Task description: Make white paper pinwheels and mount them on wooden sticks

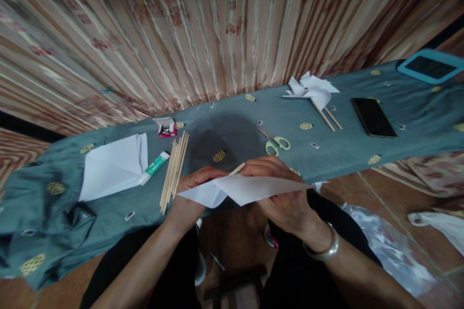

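A white paper pinwheel [250, 188] with folded blades is held up between my two hands above the table's front edge. My left hand [190, 200] closes on its left side, with some fingers hidden behind the paper. On the other side my right hand [286, 205], with a silver bangle at the wrist, grips the paper, its fingers curled over the top. The end of a wooden stick [237, 169] shows behind the paper between the hands. Beyond my right hand lie scissors [277, 144] with yellow-green handles. Several wooden sticks [176, 169] lie beside my left hand.
On the green cloth [232, 128] lie white paper sheets [112, 164], a glue tube [155, 166] and an open red box [167, 129] of small metal pieces. Farther right are finished-looking pinwheels [311, 91], a phone [373, 117] and a blue-framed tablet [431, 66]. A curtain [217, 29] hangs behind.
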A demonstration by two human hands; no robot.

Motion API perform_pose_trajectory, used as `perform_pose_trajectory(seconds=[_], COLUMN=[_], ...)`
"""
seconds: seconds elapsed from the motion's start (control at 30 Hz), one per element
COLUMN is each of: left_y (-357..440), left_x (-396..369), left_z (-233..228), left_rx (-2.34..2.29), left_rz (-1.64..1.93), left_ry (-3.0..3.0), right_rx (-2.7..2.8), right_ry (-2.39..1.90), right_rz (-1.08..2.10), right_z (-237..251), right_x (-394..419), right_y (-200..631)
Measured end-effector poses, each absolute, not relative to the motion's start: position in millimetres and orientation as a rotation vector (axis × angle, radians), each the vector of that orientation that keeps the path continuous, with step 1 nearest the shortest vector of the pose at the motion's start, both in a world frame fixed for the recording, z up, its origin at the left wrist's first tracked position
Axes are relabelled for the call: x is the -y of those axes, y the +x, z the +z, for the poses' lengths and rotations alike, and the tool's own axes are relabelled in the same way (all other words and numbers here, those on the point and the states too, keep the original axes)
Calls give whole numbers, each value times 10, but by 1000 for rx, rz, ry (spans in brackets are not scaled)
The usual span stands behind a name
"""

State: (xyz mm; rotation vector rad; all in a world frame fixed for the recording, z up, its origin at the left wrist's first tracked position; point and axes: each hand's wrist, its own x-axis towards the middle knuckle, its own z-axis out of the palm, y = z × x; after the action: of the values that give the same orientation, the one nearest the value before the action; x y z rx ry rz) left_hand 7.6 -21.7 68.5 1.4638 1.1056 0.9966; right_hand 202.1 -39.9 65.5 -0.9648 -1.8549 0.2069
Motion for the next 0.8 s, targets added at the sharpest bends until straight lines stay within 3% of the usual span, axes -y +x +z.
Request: perform_pose_trajectory(seconds=[0.8], left_y=[112], left_x=[226], left_z=[754], left_rx=[-1208], left_rz=[933], left_ry=[1373], right_rx=[1897], right_ry=[-951], right_rz=[177], right_z=[655], right_x=[408], right_y=[2032])
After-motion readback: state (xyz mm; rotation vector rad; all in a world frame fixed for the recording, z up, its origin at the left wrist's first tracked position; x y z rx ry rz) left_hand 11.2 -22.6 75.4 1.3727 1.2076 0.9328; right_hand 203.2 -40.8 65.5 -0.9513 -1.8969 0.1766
